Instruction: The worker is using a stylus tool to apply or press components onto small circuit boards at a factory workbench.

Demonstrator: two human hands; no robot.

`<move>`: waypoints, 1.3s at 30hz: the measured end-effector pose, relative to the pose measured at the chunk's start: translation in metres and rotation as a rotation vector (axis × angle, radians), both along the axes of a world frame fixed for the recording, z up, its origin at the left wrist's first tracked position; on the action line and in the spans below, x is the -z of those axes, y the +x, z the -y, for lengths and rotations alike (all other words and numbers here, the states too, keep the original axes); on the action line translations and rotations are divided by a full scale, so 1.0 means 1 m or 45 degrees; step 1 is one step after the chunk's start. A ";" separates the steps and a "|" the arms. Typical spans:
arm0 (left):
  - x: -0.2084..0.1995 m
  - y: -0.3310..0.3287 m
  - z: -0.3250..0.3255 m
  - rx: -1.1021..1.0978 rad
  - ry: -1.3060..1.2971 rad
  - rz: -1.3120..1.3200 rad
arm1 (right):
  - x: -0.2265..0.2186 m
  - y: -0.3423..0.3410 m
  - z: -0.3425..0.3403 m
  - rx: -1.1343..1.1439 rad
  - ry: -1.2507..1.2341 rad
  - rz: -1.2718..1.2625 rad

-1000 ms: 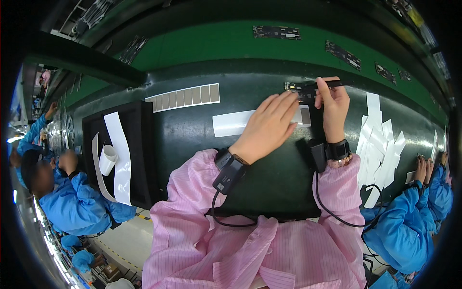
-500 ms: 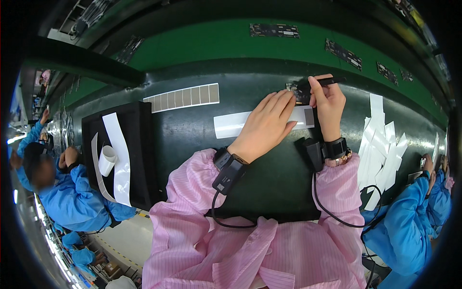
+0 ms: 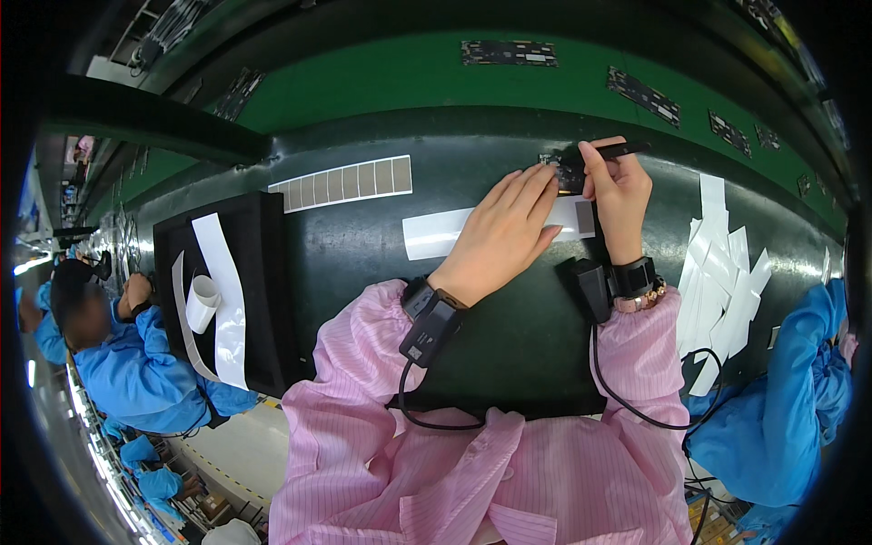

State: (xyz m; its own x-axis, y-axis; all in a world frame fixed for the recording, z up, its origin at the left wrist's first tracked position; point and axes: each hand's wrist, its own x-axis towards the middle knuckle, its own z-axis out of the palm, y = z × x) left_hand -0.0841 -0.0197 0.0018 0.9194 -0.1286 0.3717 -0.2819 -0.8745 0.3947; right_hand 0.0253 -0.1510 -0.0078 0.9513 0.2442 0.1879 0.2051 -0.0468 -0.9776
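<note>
My left hand (image 3: 500, 227) lies flat, its fingers stretched out and its fingertips at the near left edge of a small dark circuit board (image 3: 570, 178). Beneath that hand runs a glossy white backing strip (image 3: 431, 234) with one grey patch (image 3: 585, 218) at its right end. My right hand (image 3: 621, 200) is closed around a slim black pen-shaped tool (image 3: 627, 149), held over the board's right side. The tool's working tip and part of the board are hidden by my fingers.
A sheet of grey stickers (image 3: 345, 184) lies at the left. Beside it, a black tray (image 3: 272, 318) holds curled white strips (image 3: 222, 291). Loose white strips (image 3: 718, 282) are piled at right. Circuit boards (image 3: 509, 53) lie on the green belt (image 3: 391, 82) beyond. Blue-clad people (image 3: 136, 363) flank the table.
The boards on the green belt have shifted slightly left. The person at the right has moved, their hands no longer showing. My hands have hardly moved.
</note>
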 end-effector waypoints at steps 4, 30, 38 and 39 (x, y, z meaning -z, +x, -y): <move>-0.003 0.007 0.002 -0.032 0.051 0.021 | -0.001 0.000 0.000 0.034 -0.037 0.005; -0.004 0.093 -0.204 -0.727 0.382 0.480 | 0.004 0.020 0.029 0.354 0.594 -0.276; 0.025 0.146 -0.178 -0.158 -0.063 0.084 | 0.000 0.016 0.024 0.321 0.555 -0.335; 0.019 0.147 -0.173 -0.179 -0.017 0.133 | 0.001 0.016 0.024 0.312 0.559 -0.335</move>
